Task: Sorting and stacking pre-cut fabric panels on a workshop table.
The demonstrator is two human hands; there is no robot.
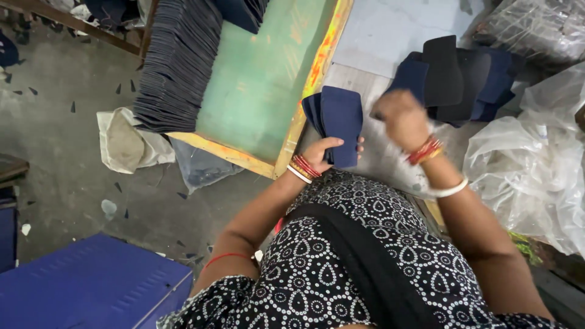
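My left hand [323, 149] grips a small stack of navy blue fabric pieces [338, 122], held upright near the corner of the green board [256, 79]. My right hand [402, 119] is raised and blurred, closed on the edge of a navy piece [409, 76] from the pile of dark blue and black cut pieces [463, 76] lying on the pale work surface [378, 36]. Both wrists wear red and white bangles.
A tall fanned stack of dark cut pieces [180, 61] lies on the green board's left side. Clear plastic bags [530, 152] are heaped at the right. A blue metal box [91, 286] and a cloth sack [125, 143] sit on the concrete floor at left.
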